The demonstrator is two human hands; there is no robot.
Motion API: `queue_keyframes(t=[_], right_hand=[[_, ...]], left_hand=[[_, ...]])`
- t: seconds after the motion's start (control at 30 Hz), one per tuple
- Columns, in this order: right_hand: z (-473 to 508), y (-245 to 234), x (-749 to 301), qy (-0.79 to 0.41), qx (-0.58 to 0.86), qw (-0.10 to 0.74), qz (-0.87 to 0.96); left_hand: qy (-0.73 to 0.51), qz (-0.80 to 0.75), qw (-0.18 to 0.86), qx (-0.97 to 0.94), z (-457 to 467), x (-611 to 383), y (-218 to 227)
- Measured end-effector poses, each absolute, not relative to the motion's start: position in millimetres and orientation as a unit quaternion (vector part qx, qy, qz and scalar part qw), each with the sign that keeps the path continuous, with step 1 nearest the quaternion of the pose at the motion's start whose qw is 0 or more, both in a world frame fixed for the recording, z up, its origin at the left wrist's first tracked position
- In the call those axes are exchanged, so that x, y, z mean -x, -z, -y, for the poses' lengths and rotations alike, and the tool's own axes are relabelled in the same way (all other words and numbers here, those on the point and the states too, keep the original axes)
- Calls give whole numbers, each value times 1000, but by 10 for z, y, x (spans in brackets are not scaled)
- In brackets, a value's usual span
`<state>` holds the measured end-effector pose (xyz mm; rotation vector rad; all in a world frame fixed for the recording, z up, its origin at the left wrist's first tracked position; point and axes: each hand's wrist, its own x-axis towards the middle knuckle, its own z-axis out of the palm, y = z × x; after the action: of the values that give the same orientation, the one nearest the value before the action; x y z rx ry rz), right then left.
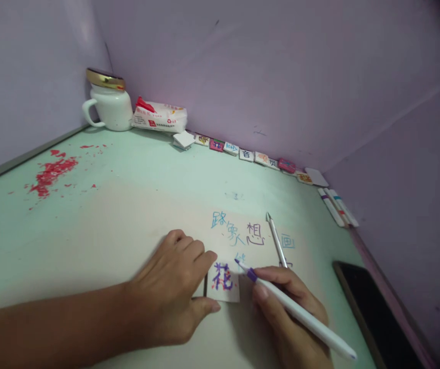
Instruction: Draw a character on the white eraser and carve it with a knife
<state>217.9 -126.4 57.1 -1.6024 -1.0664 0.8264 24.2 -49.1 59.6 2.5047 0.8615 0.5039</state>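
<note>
Right grip (294,330) closed around white marker (319,328), long axis diagonal, purple tip pointing far-left by the card's (223,283) upper right corner, left grip (175,289) half-open, thumb and forefinger spread at card's left side, silver pen (277,241) beyond.

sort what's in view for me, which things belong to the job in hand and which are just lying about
Seemingly in the job:
purple-tipped marker, in the right hand
white card with purple character, at the left hand

Apparently just lying about:
silver pointed tool
lidded mug
soft packet
red scraps
spare markers
dark phone
row of lettered pieces, possibly related
</note>
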Motion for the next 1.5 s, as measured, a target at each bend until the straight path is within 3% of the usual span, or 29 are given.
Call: queue_keyframes(t=[0.07,0.3,0.5,0.8,1.5], right_hand=[[1273,-555,-2176,-337,681,477,442],[1199,-548,-2200,-386,636,518,423],[1144,-533,-2144,-235,666,505,497],[1139,-538,-2090,-199,611,463,610],[1112,-534,-2037,-239,609,458,602]], left_hand=[[-186,-313,224,-904,492,-243,-590],[-201,-317,226,-899,498,-260,-577],[-213,-315,219,-899,499,-254,-538],[-197,-316,208,-904,491,-261,-571],[-194,-311,187,-911,473,-268,-578]])
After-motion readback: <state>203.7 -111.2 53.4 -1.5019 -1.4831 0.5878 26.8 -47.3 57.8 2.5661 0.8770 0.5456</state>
